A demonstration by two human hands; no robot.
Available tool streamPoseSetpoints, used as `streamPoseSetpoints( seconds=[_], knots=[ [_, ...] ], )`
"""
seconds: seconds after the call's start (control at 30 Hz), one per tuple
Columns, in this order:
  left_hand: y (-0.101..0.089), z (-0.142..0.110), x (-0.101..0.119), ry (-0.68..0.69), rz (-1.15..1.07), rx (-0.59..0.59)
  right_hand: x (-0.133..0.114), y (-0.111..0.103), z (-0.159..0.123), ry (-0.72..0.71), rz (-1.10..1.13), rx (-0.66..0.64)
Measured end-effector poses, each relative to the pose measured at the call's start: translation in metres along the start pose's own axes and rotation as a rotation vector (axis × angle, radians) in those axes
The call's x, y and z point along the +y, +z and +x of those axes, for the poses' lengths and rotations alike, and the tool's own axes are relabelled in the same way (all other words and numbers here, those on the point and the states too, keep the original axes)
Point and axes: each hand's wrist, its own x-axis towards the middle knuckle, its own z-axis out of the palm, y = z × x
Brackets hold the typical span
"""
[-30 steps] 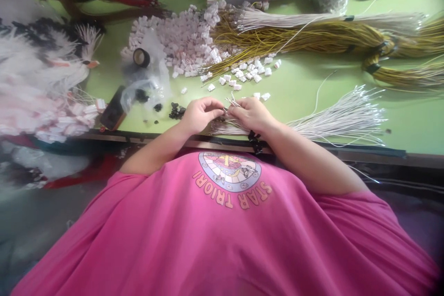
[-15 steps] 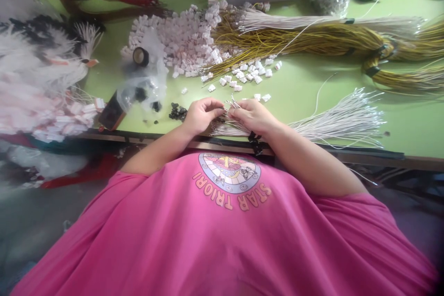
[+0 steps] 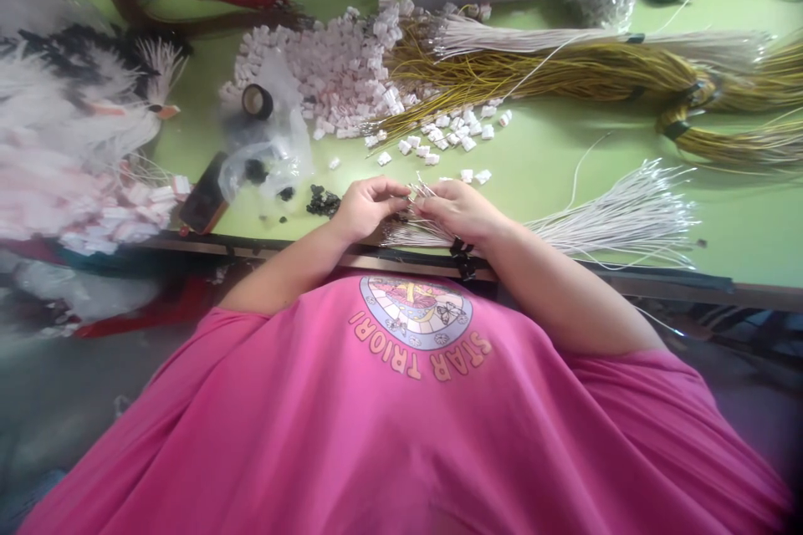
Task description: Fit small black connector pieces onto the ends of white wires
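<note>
We have the white bundle [image 3: 615,221] lying along the table's [image 3: 539,155] near edge, its middle partly hidden by our right hand [image 3: 464,209]. That hand closes on a few wire ends [image 3: 421,182], which stick up just above the bundle's left part. The thumb and forefinger of our left hand [image 3: 367,209] come close together beside those ends, but we cannot tell whether they clamp one; the contact is too small to read.

As for progress, we judge the bundle to be far from used up: many wires fan out to the right, and no connectors show on their tips. Loose connectors [image 3: 432,142] lie beyond the bundle, a few just past our right hand, with the much larger heap [image 3: 332,71] farther back and to the left. Yellow wires [image 3: 583,71] lie beyond the bundle too, out of our hands. Well to the bundle's left, a pile [image 3: 94,209] mixes white wires and connectors; it looks like worked pieces, though blur hides the detail. Black bits [image 3: 322,201] sit nearer the bundle on that side, loose.
</note>
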Motion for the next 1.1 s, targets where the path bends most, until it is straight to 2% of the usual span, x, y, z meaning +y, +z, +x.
streamPoseSetpoints(
  seconds=[0.17, 0.3, 0.43, 0.57, 0.67, 0.77, 0.83, 0.93, 1.1],
  knots=[
    [0.0, 0.0, -0.001, 0.125, -0.012, -0.047, 0.001, -0.001, 0.0, -0.004, 0.024, -0.017],
    [0.004, -0.001, -0.006, 0.17, 0.093, -0.014, 0.0, 0.001, 0.001, -0.001, 0.009, -0.015],
    [0.006, -0.002, -0.006, 0.234, 0.262, -0.004, -0.002, 0.005, 0.001, 0.023, -0.045, 0.058],
    [-0.009, -0.006, 0.008, 0.325, 0.512, -0.066, -0.001, 0.005, 0.001, 0.023, -0.113, 0.181],
    [-0.034, -0.01, 0.022, 0.269, 0.71, -0.042, 0.001, 0.002, 0.001, 0.069, -0.039, 0.229],
    [-0.06, -0.013, 0.029, 0.108, 0.961, 0.07, 0.002, -0.001, 0.001, 0.131, 0.047, 0.211],
    [-0.072, -0.015, 0.029, 0.003, 1.102, 0.071, 0.001, -0.001, 0.001, 0.128, 0.052, 0.21],
    [-0.079, -0.017, 0.022, -0.065, 1.207, 0.013, -0.002, 0.0, 0.001, 0.097, 0.015, 0.212],
    [-0.077, -0.012, 0.013, -0.011, 1.157, -0.007, -0.008, 0.003, -0.002, 0.045, -0.024, 0.219]
  ],
)
